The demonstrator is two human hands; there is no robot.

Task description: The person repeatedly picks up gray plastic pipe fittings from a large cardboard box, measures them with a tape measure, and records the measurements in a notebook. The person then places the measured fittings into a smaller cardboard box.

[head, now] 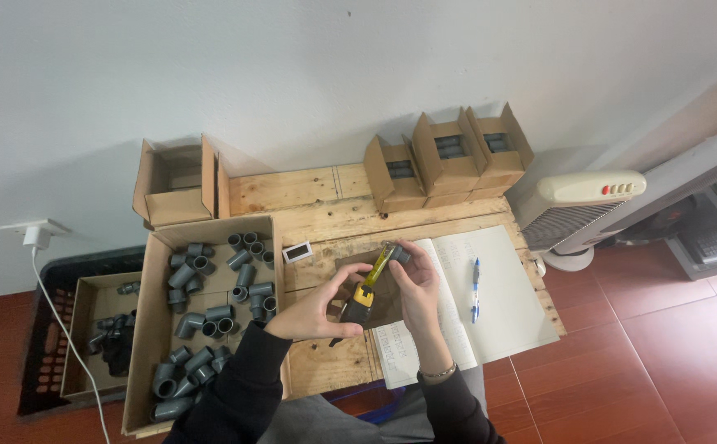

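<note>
Going left to right, using the wooden table (325, 201) as the anchor: off its left edge sits a small cardboard box (95, 329) with a few grey pipe fittings in it, resting on a black crate (46, 345). On the left part of the table there's a big open box (210, 316) full of grey pipe elbows (202, 325), loose and piled any old way, and behind it an empty open carton (173, 181).

Over the middle of the table, the left hand (313, 312) is wrapped around the black-and-yellow body of a caliper (366, 292). The right hand (416, 284) pinches a single grey fitting (399, 255) at the top end of the caliper. Both hands are closed on something, close together, raised just above the table. I can't tell whether the tool actually bites on the fitting, it's too small.

My read on handling: that fitting looks like hard plastic, so light, stiff, not fragile, but smooth and rounded, so probably a bit slippery. Gripping it across the outside of the barrel with fingertips seems the safe hold, leaving the open mouth free. The caliper is best held by its chunky body.

Right of the hands lies an open notebook (465, 304) with a blue pen (475, 288) on it. At the table's back right edge stand three small cartons (449, 160) with fittings inside, and off the right side a white fan heater (580, 201) stands on the red tile floor (662, 362).
</note>
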